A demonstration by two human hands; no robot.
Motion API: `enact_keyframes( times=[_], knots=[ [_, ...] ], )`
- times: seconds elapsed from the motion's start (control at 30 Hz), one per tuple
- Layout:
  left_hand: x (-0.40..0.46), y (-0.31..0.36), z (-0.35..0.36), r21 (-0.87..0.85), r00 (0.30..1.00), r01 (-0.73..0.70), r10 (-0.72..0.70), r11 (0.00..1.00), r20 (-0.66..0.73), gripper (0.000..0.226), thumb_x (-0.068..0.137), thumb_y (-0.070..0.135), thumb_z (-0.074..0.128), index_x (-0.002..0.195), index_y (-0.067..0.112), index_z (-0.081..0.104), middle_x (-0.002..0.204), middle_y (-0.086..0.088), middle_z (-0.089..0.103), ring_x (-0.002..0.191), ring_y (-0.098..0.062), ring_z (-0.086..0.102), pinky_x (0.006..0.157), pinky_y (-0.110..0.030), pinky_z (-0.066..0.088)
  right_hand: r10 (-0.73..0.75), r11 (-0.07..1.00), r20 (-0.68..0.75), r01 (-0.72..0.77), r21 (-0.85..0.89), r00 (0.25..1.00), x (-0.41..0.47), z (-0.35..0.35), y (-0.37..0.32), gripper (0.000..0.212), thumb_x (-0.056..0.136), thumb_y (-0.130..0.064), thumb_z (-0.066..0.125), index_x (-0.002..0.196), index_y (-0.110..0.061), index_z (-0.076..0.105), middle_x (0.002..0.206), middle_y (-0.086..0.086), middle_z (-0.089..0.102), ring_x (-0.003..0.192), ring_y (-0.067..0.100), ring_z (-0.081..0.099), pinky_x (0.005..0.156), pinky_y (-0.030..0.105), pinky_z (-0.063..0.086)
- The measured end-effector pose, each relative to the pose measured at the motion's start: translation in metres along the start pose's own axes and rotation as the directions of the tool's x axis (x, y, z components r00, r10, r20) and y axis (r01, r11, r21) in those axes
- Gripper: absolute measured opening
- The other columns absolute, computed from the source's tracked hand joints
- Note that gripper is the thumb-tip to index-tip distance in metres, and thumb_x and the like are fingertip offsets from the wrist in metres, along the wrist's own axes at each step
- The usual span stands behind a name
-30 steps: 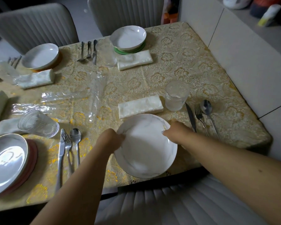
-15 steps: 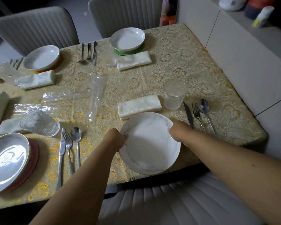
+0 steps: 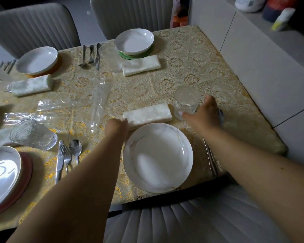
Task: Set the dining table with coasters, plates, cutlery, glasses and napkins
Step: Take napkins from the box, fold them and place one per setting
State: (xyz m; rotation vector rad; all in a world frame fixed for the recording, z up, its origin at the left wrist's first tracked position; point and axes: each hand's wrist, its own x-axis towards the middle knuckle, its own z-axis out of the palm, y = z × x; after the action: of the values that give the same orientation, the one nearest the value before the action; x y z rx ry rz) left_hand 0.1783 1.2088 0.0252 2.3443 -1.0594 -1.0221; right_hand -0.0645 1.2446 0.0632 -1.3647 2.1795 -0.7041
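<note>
Head camera view: two bare forearms are stretched forward over a desk (image 3: 191, 55) covered in a gold, flower-patterned cloth. Left hand (image 3: 117, 126) is seen with its fingertips against the near left corner of a folded white napkin (image 3: 147, 114); whether the fingers are curled cannot be told. Right hand (image 3: 203, 112) is spread wide beside a clear ribbed glass (image 3: 186, 102), thumb touching its base, nothing gripped. A round white marbled plate (image 3: 158, 157) lies between the arms near the desk edge. Cutlery (image 3: 211, 158) is largely hidden under the right forearm. Crinkled clear plastic wrap (image 3: 98, 104) lies mid-desk. Other place settings are cut off at the left.
</note>
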Motion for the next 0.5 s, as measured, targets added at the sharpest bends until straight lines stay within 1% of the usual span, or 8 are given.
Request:
enact_keyframes(
  times=[0.07,0.1,0.13,0.23,0.37,0.43,0.5],
  knots=[
    [0.002,0.001,0.0,0.041,1.0,0.001,0.0,0.999,-0.007,0.036,0.095,0.032,0.053,0.112,0.003,0.066,0.114,-0.016,0.067,0.105,-0.033,0.064,0.085,-0.034,0.053,-0.026,0.999,0.06,0.023,0.049,0.998,0.011,0.002,0.0,0.102,0.074,-0.037,0.078,0.149,-0.008,0.016,0.15,0.011,0.028,0.136,0.028,0.033,0.105,0.03,0.028],
    [0.006,0.0,0.001,0.088,1.0,-0.012,0.014,0.996,-0.022,0.036,0.094,0.034,0.054,0.106,0.003,0.068,0.108,-0.016,0.069,0.098,-0.033,0.065,0.079,-0.033,0.052,-0.043,0.997,0.076,0.038,0.073,0.996,0.017,0.002,0.001,0.102,0.073,-0.037,0.079,0.149,-0.01,0.017,0.15,0.01,0.03,0.135,0.027,0.034,0.105,0.031,0.031],
    [0.007,-0.001,0.002,0.107,0.999,-0.021,0.025,0.994,-0.035,0.035,0.093,0.034,0.056,0.101,0.003,0.069,0.101,-0.016,0.07,0.094,-0.034,0.066,0.077,-0.033,0.052,-0.055,0.995,0.092,0.047,0.088,0.994,0.021,0.003,0.002,0.102,0.072,-0.038,0.08,0.149,-0.011,0.018,0.149,0.009,0.033,0.134,0.026,0.037,0.105,0.032,0.033],
    [0.006,-0.004,0.004,0.055,0.998,-0.046,0.048,0.997,-0.032,0.025,0.091,0.025,0.061,0.097,0.004,0.072,0.094,-0.017,0.071,0.091,-0.036,0.066,0.084,-0.039,0.055,-0.073,0.993,0.132,0.059,0.106,0.989,0.029,0.006,0.005,0.098,0.071,-0.039,0.081,0.146,-0.013,0.023,0.144,0.008,0.04,0.13,0.026,0.042,0.102,0.033,0.038],
    [0.006,-0.005,0.005,0.041,0.996,-0.06,0.063,0.997,-0.071,0.018,0.087,0.021,0.065,0.096,0.008,0.072,0.097,-0.016,0.071,0.093,-0.034,0.066,0.086,-0.038,0.054,-0.098,0.991,0.129,0.085,0.099,0.987,0.03,0.006,0.007,0.094,0.07,-0.04,0.081,0.142,-0.012,0.028,0.138,0.008,0.046,0.124,0.027,0.047,0.097,0.034,0.041],
    [0.008,-0.005,0.005,0.029,0.997,-0.029,0.031,0.999,-0.073,0.023,0.088,0.025,0.065,0.097,0.005,0.07,0.097,-0.017,0.07,0.092,-0.035,0.066,0.083,-0.037,0.054,-0.096,0.993,0.134,0.085,0.081,0.986,0.03,0.005,0.006,0.095,0.069,-0.04,0.081,0.141,-0.011,0.027,0.138,0.008,0.046,0.124,0.028,0.048,0.096,0.034,0.042],
    [0.007,-0.005,0.005,0.065,0.993,0.013,-0.005,0.998,-0.117,0.042,0.091,0.039,0.06,0.104,-0.001,0.065,0.103,-0.019,0.069,0.097,-0.036,0.064,0.08,-0.035,0.05,-0.055,0.998,0.171,0.047,0.051,0.984,0.031,-0.001,0.005,0.094,0.067,-0.041,0.083,0.139,-0.01,0.029,0.135,0.008,0.048,0.121,0.028,0.05,0.094,0.033,0.043]
  ],
)
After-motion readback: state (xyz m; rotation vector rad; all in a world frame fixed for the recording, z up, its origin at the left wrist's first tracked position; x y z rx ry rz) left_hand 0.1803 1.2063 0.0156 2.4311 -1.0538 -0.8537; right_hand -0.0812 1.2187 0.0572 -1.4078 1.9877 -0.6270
